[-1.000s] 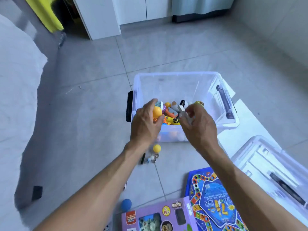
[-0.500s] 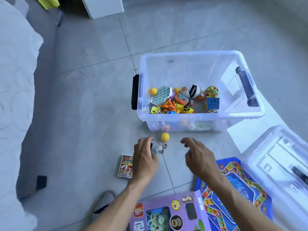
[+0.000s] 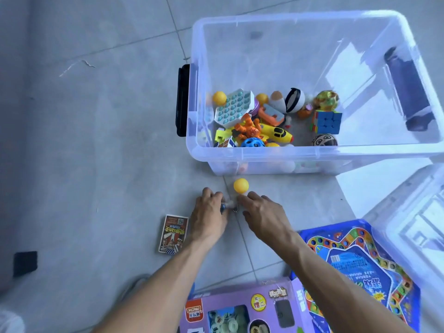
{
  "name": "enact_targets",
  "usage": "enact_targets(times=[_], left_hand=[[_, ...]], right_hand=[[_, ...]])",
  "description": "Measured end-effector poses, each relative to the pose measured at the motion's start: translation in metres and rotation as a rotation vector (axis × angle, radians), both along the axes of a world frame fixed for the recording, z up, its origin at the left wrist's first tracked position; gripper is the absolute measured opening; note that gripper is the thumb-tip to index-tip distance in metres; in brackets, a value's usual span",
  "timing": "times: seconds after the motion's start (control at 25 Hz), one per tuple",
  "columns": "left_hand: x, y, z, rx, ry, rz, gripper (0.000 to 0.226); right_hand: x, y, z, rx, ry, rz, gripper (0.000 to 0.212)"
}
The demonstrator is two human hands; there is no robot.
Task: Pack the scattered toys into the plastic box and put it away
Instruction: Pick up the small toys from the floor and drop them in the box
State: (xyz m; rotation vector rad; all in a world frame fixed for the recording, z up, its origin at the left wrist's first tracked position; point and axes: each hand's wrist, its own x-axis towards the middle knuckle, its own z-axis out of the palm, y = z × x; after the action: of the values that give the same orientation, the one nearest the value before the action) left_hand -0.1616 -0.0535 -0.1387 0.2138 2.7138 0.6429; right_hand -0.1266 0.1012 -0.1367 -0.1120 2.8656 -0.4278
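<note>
Both hands are down on the floor in the lower middle of the frame, gathering the last small bits just below the box. The left hand has its fingers curled over a small blue-and-metal trinket, though I cannot tell if it is truly gripped yet; the right hand lies loose, fingertips reaching toward the same trinket and just beneath the yellow ball, holding nothing. The box sits open at upper right with a heap of toys along its near side. Next, I'd judge, comes pinching up the trinket and ball and dropping them in. A card pack, a purple toy carton and a blue game board still lie along the bottom edge, and the clear lid waits at right. The floor is grey tile, lit from the right.
</note>
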Motion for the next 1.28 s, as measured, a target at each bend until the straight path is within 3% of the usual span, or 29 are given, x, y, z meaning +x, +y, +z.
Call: enact_targets(times=[0.08, 0.2, 0.28, 0.36, 0.48, 0.64, 0.72, 0.8, 0.88, 1.0, 1.12, 1.28], left_hand=[[0.001, 0.001, -0.001, 0.049, -0.024, 0.063, 0.015], [0.009, -0.002, 0.004, 0.139, -0.108, 0.194, 0.020], [0.021, -0.005, 0.016, 0.250, -0.161, 0.349, 0.020], [0.033, -0.008, 0.037, 0.359, -0.183, 0.460, 0.020], [0.042, 0.002, 0.088, 0.549, -0.121, 0.432, 0.016], [0.014, 0.042, 0.189, 0.895, 0.096, 0.531, 0.017], [-0.018, 0.058, 0.226, 0.936, 0.102, 0.451, 0.019], [-0.051, 0.063, 0.252, 0.855, 0.018, 0.361, 0.027], [-0.065, 0.055, 0.257, 0.692, 0.012, 0.328, 0.037], [-0.038, 0.028, 0.238, 0.711, 0.168, 0.471, 0.019], [0.015, -0.003, 0.173, 0.654, 0.176, 0.623, 0.014], [0.049, -0.051, 0.076, 0.230, -0.016, 0.505, 0.036]], right_hand=[[0.005, -0.002, -0.004, 0.069, 0.041, 0.009, 0.022], [0.017, -0.005, -0.007, -0.028, -0.099, -0.136, 0.016], [0.026, 0.000, -0.006, -0.195, -0.172, -0.244, 0.015], [0.029, 0.005, 0.017, -0.494, -0.202, -0.389, 0.010], [0.033, 0.013, 0.080, -0.765, -0.024, -0.603, 0.013], [0.016, 0.027, 0.187, -0.828, 0.262, -0.640, 0.007], [-0.012, 0.039, 0.222, -0.836, 0.311, -0.689, 0.006], [-0.038, 0.049, 0.245, -0.817, 0.280, -0.691, 0.007], [-0.047, 0.054, 0.250, -0.767, 0.247, -0.700, 0.026], [-0.026, 0.042, 0.227, -0.699, 0.322, -0.690, 0.020], [0.004, 0.018, 0.173, -0.612, 0.275, -0.560, 0.012], [0.011, -0.002, 0.092, -0.389, 0.113, -0.340, 0.031]])
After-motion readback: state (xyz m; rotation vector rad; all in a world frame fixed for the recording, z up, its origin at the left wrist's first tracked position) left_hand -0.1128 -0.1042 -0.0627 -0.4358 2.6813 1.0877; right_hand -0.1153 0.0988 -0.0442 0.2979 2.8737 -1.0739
